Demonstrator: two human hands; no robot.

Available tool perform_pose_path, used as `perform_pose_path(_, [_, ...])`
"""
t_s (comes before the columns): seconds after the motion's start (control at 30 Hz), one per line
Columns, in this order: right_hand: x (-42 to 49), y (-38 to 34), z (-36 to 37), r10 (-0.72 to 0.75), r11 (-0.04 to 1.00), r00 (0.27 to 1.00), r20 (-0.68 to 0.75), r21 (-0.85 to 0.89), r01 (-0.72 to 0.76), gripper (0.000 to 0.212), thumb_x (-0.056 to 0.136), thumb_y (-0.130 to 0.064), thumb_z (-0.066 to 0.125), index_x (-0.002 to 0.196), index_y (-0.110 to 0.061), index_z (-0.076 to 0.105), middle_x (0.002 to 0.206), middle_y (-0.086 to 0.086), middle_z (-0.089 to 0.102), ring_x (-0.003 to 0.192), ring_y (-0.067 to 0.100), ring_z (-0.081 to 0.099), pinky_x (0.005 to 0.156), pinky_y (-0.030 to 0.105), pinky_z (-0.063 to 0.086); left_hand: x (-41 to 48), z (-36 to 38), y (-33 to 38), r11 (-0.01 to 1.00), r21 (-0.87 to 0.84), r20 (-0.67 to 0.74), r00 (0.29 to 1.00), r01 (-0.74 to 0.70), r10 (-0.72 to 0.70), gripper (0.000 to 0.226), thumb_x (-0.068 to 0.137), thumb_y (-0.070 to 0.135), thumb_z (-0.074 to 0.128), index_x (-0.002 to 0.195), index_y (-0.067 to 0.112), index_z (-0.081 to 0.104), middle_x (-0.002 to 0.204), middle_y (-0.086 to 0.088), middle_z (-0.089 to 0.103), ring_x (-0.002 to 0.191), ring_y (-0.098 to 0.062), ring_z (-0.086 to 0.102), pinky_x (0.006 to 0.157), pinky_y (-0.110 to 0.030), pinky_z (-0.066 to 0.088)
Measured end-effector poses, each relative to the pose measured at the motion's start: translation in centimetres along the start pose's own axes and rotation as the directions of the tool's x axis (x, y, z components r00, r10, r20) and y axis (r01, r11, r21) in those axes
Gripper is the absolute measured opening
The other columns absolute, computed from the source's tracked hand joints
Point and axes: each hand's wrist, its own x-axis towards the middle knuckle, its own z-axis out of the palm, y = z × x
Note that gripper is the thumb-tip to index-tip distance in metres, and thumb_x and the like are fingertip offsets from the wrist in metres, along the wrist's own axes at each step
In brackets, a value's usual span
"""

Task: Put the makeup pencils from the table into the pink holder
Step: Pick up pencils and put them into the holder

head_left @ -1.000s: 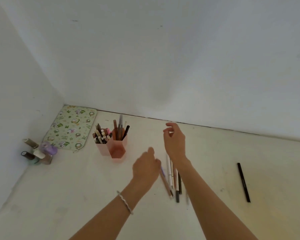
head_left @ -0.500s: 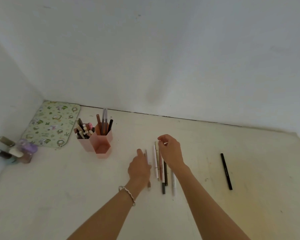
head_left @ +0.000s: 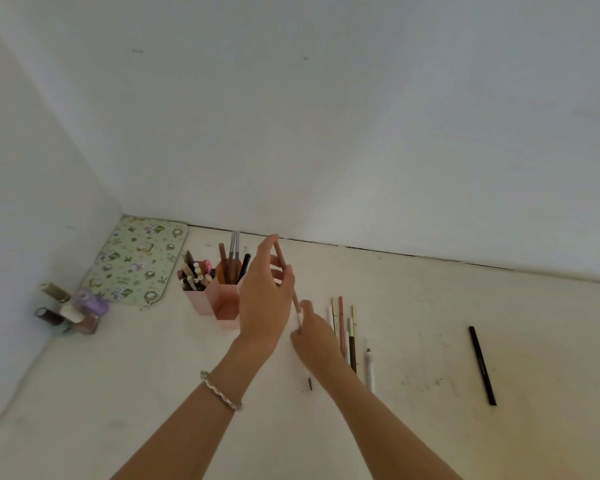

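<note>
The pink holder (head_left: pixel 226 308) stands at the back left of the table with several pencils upright in it. My left hand (head_left: pixel 265 303) is raised just right of the holder and grips a brown pencil (head_left: pixel 284 268) with a white lower end, tilted with its top towards the wall. My right hand (head_left: pixel 314 336) is low over the table, fingertips at that pencil's lower end; its grip is hidden. Several pencils (head_left: pixel 342 327) lie in a row right of my right hand. A black pencil (head_left: pixel 482 365) lies alone far right.
A floral mat (head_left: pixel 136 261) lies in the back left corner. Small cosmetic bottles (head_left: pixel 71 311) cluster by the left wall. A tiny dark piece (head_left: pixel 309 383) lies on the table near my right forearm. The table (head_left: pixel 153 375) meets walls at back and left.
My left hand has risen off the table with the brown pencil and moved towards the holder. My right hand has shifted left from the top of the pencil row.
</note>
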Motion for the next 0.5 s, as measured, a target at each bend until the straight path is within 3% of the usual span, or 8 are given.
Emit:
perform_pose_path(0.07, [1.0,-1.1,-1.8,-0.028,0.994,0.989,-0.144,0.102,0.043,0.049,0.088,-0.005,0.048,0.134,-0.018,0.039,0.074,-0.004,0.057,0.059,0.01,0.057,0.053,0.029,0.05,1.3,-1.6,0.7,0.995,0.047,-0.099,0.991,-0.087,0.091,0.047,0.097,0.017,0.059,0.139,0.03,0.041,0.096,0.01,0.061,0.079,-0.004,0.066,0.064,-0.017,0.056])
perform_pose_path(0.17, [2.3,-2.5,-5.6,-0.029,0.955,0.917,-0.398,0.26,0.143,0.046,0.087,-0.01,0.053,0.129,-0.024,0.042,0.073,-0.004,0.057,0.061,0.009,0.056,0.06,0.026,0.048,3.7,-3.9,1.0,0.985,0.103,-0.234,0.959,-0.14,0.161,0.043,0.097,0.015,0.057,0.135,0.028,0.041,0.096,0.01,0.06,0.082,-0.001,0.064,0.067,-0.016,0.052])
perform_pose_path(0.23, [3.0,-3.3,-7.6,-0.031,0.906,0.861,-0.507,0.35,0.239,0.046,0.087,-0.008,0.054,0.127,-0.026,0.041,0.074,-0.005,0.055,0.058,0.006,0.051,0.058,0.015,0.041,5.2,-4.7,0.5,0.977,0.176,-0.25,0.954,-0.124,0.166,0.041,0.097,0.013,0.057,0.131,0.028,0.04,0.097,0.009,0.061,0.076,0.0,0.063,0.063,-0.017,0.051])
perform_pose_path(0.3, [3.3,-3.9,-8.7,-0.032,0.872,0.826,-0.563,0.388,0.298,0.047,0.088,-0.006,0.054,0.126,-0.028,0.039,0.073,-0.008,0.052,0.056,0.005,0.047,0.055,0.011,0.039,6.2,-4.7,-0.6,0.933,0.346,-0.18,0.969,-0.102,0.172,0.033,0.098,0.013,0.055,0.127,0.023,0.042,0.093,0.001,0.064,0.068,-0.013,0.063,0.058,-0.028,0.053])
perform_pose_path(0.4, [3.4,-4.8,-8.9,-0.036,0.846,0.813,-0.581,0.416,0.334,0.047,0.089,-0.006,0.054,0.125,-0.031,0.038,0.073,-0.01,0.053,0.055,0.006,0.046,0.053,0.014,0.04,6.8,-4.5,-2.3,0.679,0.727,0.045,0.994,-0.104,0.104,0.024,0.099,0.013,0.052,0.123,0.012,0.047,0.079,-0.002,0.059,0.067,-0.021,0.057,0.059,-0.032,0.045])
perform_pose_path(0.43, [3.4,-5.1,-8.7,-0.042,0.841,0.814,-0.579,0.42,0.342,0.046,0.09,-0.006,0.054,0.125,-0.032,0.038,0.074,-0.009,0.054,0.055,0.006,0.046,0.052,0.016,0.04,6.8,-4.5,-2.6,0.58,0.807,0.099,0.994,-0.111,0.052,0.025,0.098,0.014,0.053,0.123,0.013,0.048,0.085,-0.002,0.062,0.079,-0.023,0.059,0.069,-0.033,0.046])
perform_pose_path(0.5, [3.3,-5.8,-8.0,-0.06,0.827,0.817,-0.573,0.431,0.362,0.042,0.092,-0.009,0.055,0.124,-0.032,0.037,0.076,-0.007,0.058,0.054,0.007,0.046,0.052,0.018,0.04,7.0,-4.8,-3.0,0.469,0.876,0.12,0.993,-0.115,0.019,0.029,0.098,0.022,0.054,0.127,0.017,0.052,0.122,-0.004,0.063,0.121,-0.026,0.051,0.1,-0.038,0.038])
